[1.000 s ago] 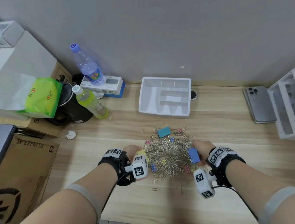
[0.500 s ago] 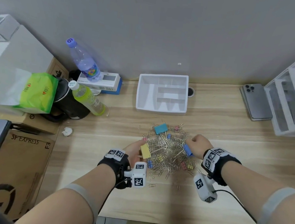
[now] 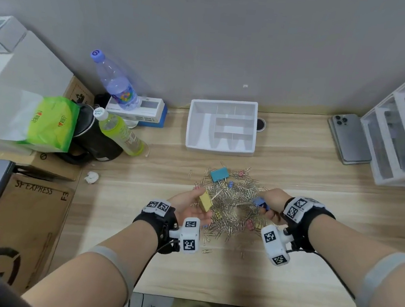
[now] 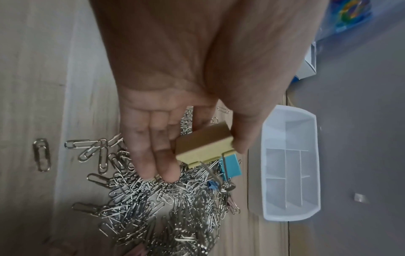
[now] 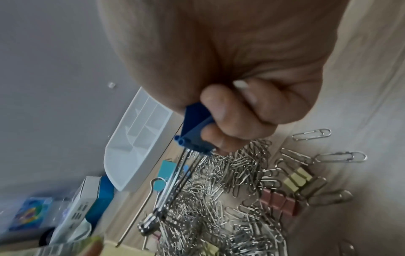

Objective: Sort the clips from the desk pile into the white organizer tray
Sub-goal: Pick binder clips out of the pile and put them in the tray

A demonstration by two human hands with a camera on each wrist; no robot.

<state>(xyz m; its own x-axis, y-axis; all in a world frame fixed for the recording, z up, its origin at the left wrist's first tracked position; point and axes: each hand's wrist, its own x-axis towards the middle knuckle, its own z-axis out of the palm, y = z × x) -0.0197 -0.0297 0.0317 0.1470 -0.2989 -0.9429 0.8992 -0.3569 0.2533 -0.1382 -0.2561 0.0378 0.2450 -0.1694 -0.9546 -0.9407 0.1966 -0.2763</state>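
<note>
A pile of silver paper clips [image 3: 230,207] with small coloured binder clips lies mid-desk. My left hand [image 3: 194,206] pinches a large yellow binder clip [image 3: 205,199] [image 4: 202,144] between thumb and fingers above the pile's left edge. My right hand [image 3: 270,202] grips a blue binder clip [image 3: 260,203] [image 5: 195,128] in curled fingers above the right edge, its wire handles hanging down. A teal binder clip [image 3: 218,174] lies at the pile's far side. The white organizer tray [image 3: 220,146] sits beyond the pile, its compartments empty.
Two bottles [image 3: 120,135], a kettle [image 3: 94,138] and a white-and-blue box [image 3: 138,110] crowd the far left. A phone [image 3: 351,137] and a clear drawer unit [image 3: 400,135] stand at the right. A cardboard box [image 3: 19,221] sits left of the desk.
Both hands have lifted their binder clips off the pile. The left hand moved forward and up with the yellow clip; the right hand drew the blue clip slightly right.
</note>
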